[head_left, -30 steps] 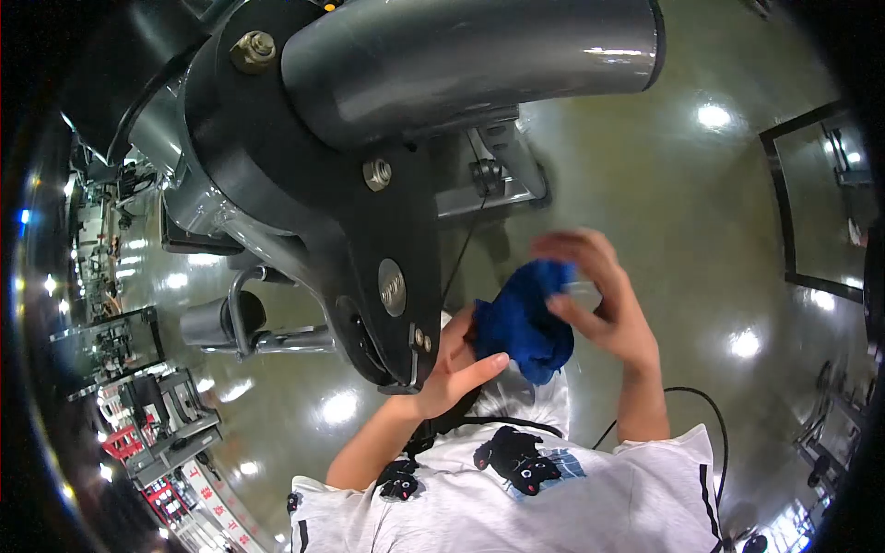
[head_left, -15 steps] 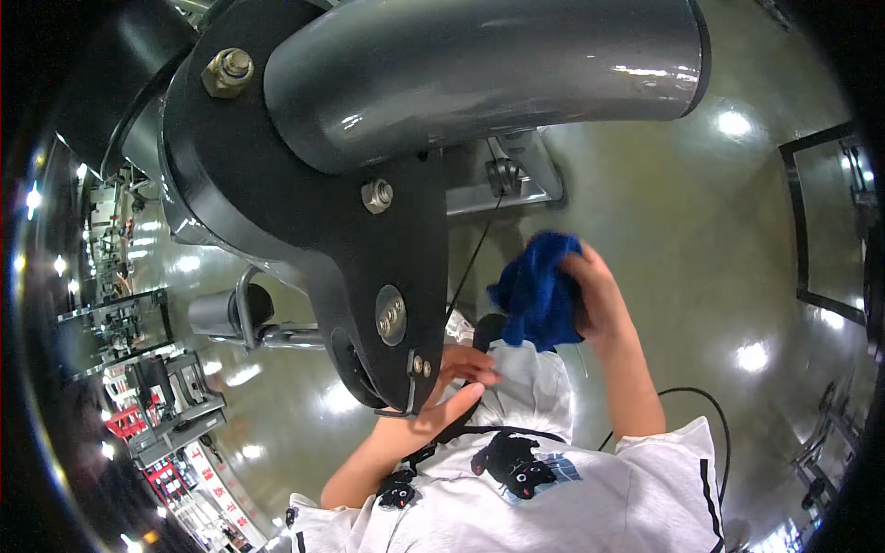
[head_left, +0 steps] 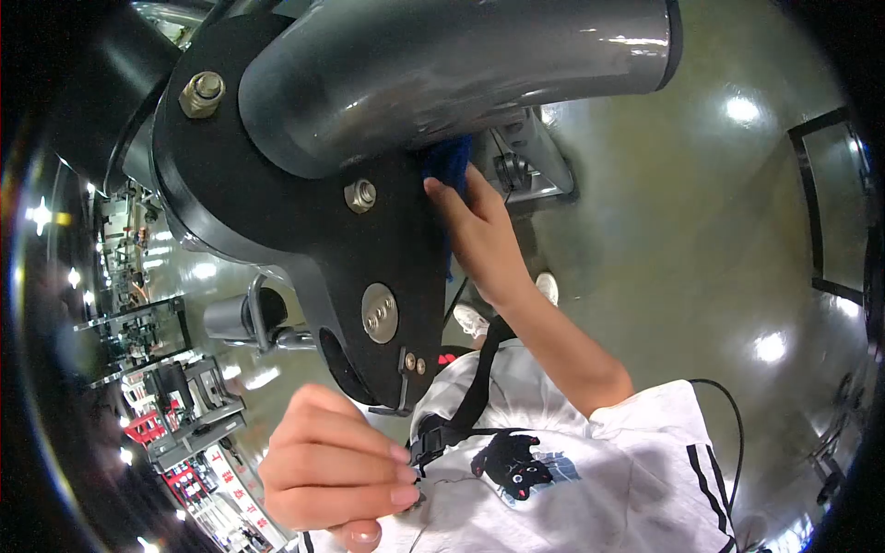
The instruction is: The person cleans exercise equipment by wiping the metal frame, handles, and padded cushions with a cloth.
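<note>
My right hand (head_left: 475, 226) reaches up to the side of the black metal bracket (head_left: 304, 221), just below a thick grey tube (head_left: 452, 83). Its fingers are closed on a blue cloth (head_left: 448, 164), part of which is hidden behind the bracket and tube. My left hand (head_left: 336, 461) is in front of my shirt, below the bracket's lower end, with the back of the hand up. Its fingers are loosely bent and nothing shows in them. Hex nuts (head_left: 360, 195) and a round metal plate (head_left: 379, 312) are on the bracket's face.
The machine's base with a small pulley (head_left: 510, 170) stands on the shiny floor beyond my right hand. A padded roller (head_left: 241, 315) sticks out at the left. A framed panel (head_left: 834, 203) is at the far right. A black strap (head_left: 486, 373) crosses my shirt.
My right hand has moved up and left with the blue cloth, from open space to the bracket's side. The left hand has come away from behind the bracket, down and left.
</note>
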The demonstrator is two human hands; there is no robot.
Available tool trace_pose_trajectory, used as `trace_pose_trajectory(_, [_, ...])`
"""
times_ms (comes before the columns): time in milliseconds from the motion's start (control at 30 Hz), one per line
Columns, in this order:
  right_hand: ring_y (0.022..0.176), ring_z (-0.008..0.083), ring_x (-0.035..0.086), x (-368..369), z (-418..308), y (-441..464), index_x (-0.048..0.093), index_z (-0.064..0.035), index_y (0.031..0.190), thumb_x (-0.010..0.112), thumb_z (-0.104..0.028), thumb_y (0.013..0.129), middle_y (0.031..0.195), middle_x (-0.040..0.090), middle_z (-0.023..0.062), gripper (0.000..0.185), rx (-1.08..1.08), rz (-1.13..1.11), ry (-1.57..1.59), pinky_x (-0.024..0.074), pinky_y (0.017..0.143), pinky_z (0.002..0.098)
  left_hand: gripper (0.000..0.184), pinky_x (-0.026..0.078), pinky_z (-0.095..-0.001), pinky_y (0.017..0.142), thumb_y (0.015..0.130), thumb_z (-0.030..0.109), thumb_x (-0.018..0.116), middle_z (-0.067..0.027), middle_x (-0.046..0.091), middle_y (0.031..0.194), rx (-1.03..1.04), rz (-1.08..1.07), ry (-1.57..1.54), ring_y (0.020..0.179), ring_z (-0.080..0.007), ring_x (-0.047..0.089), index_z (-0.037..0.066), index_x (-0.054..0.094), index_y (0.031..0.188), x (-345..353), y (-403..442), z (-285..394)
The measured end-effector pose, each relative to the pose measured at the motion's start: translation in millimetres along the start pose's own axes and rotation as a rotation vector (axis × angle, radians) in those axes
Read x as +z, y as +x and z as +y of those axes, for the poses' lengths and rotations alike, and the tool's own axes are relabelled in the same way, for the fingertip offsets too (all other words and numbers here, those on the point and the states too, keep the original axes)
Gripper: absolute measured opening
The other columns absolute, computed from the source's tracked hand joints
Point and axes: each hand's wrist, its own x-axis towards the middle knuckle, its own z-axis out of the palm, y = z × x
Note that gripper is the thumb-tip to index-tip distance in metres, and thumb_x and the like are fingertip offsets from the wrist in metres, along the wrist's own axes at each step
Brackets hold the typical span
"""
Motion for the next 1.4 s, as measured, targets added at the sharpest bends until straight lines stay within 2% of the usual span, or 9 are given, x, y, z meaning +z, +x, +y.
trace_pose_trajectory(167, [0.103, 0.0150, 0.053, 2, -5, -38, 0.047, 0.0017, 0.128, 0.050, -0.006, 0.092, 0.113, 0.059, 0.0088, 0.037, -0.152, 0.016, -0.282, 0.0390, 0.093, 0.0268, 0.018, 0.035, -0.0274, 0.057, 0.084, 0.024, 0.062, -0.0038, 0.066, 0.075, 0.070, -0.071, 0.284, 0.067, -0.0161, 0.062, 0.007, 0.067, 0.079, 7, 15, -13])
trace_pose_trajectory(300, [0.140, 0.0309, 0.023, -15, -34, -74, 0.035, 0.0011, 0.139, 0.049, 0.002, 0.078, 0.147, 0.030, 0.0203, 0.063, -0.300, -0.339, -0.239, 0.0193, 0.113, 0.0391, 0.014, 0.029, -0.0284, 0.057, 0.076, 0.020, 0.065, 0.0011, 0.066, 0.075, 0.056, -0.171, 0.477, 0.063, -0.0132, 0.059, 0.010, 0.070, 0.084, 13, 20, -13])
trace_pose_trajectory(367, [0.140, 0.0307, 0.022, -21, -34, -87, 0.035, 0.0008, 0.140, 0.049, 0.003, 0.077, 0.148, 0.029, 0.0192, 0.064, -0.335, -0.398, -0.236, 0.0186, 0.113, 0.0393, 0.023, 0.027, -0.0286, 0.057, 0.063, 0.016, 0.067, 0.0033, 0.066, 0.074, 0.120, -0.203, 0.572, 0.062, -0.0115, 0.057, 0.012, 0.071, 0.085, 14, 21, -15])
trace_pose_trajectory(467, [0.141, 0.0293, 0.021, -18, -32, -87, 0.033, 0.0003, 0.141, 0.049, 0.002, 0.077, 0.149, 0.028, 0.0167, 0.066, -0.385, -0.452, -0.195, 0.0182, 0.113, 0.0377, 0.014, 0.030, -0.0329, 0.061, 0.081, 0.018, 0.057, -0.0038, 0.064, 0.070, 0.128, -0.259, 0.576, 0.059, -0.0168, 0.053, 0.007, 0.065, 0.084, 14, 21, -15])
trace_pose_trajectory(667, [0.133, 0.0311, 0.036, 7, -39, -30, 0.038, 0.0011, 0.136, 0.050, 0.003, 0.082, 0.142, 0.039, 0.0200, 0.056, -0.389, -0.277, -0.054, 0.0271, 0.109, 0.0344, 0.014, 0.030, -0.0335, 0.063, 0.078, 0.018, 0.059, -0.0025, 0.064, 0.069, 0.040, -0.215, 0.639, 0.058, -0.0171, 0.052, 0.007, 0.067, 0.081, 20, 20, -9])
trace_pose_trajectory(767, [0.118, 0.0153, 0.046, 15, -41, 5, 0.042, 0.0016, 0.133, 0.051, -0.001, 0.090, 0.128, 0.052, 0.0109, 0.045, -0.455, -0.120, 0.124, 0.0335, 0.101, 0.0286, 0.013, 0.030, -0.0335, 0.063, 0.076, 0.017, 0.060, -0.0020, 0.063, 0.066, 0.058, -0.169, 0.643, 0.058, -0.0173, 0.052, 0.007, 0.067, 0.080, 24, 20, -11])
trace_pose_trajectory(933, [0.105, 0.0161, 0.053, 10, -53, 10, 0.047, 0.0024, 0.125, 0.052, -0.003, 0.090, 0.111, 0.060, 0.0095, 0.036, -0.395, -0.232, -0.207, 0.0381, 0.096, 0.0302, 0.012, 0.031, -0.0333, 0.063, 0.074, 0.016, 0.060, -0.0017, 0.062, 0.064, 0.063, -0.155, 0.672, 0.058, -0.0173, 0.051, 0.007, 0.067, 0.079, 27, 21, -12])
trace_pose_trajectory(1067, [0.124, 0.0331, 0.046, 1, -28, -17, 0.042, 0.0034, 0.130, 0.050, 0.005, 0.080, 0.132, 0.049, 0.0211, 0.050, -0.454, -0.246, -0.135, 0.0341, 0.104, 0.0357, 0.013, 0.031, -0.0330, 0.063, 0.076, 0.017, 0.059, -0.0018, 0.062, 0.064, 0.067, -0.156, 0.684, 0.058, -0.0171, 0.051, 0.007, 0.067, 0.080, 26, 18, -13])
trace_pose_trajectory(1400, [0.128, 0.0160, 0.038, -35, -16, -90, 0.040, 0.0028, 0.136, 0.046, 0.007, 0.083, 0.141, 0.042, 0.0151, 0.053, 0.056, -0.255, -0.021, 0.0285, 0.105, 0.0293, 0.015, 0.032, -0.0325, 0.064, 0.077, 0.019, 0.060, -0.0022, 0.062, 0.063, 0.081, -0.187, 0.703, 0.057, -0.0170, 0.051, 0.006, 0.067, 0.079, 26, 18, -13])
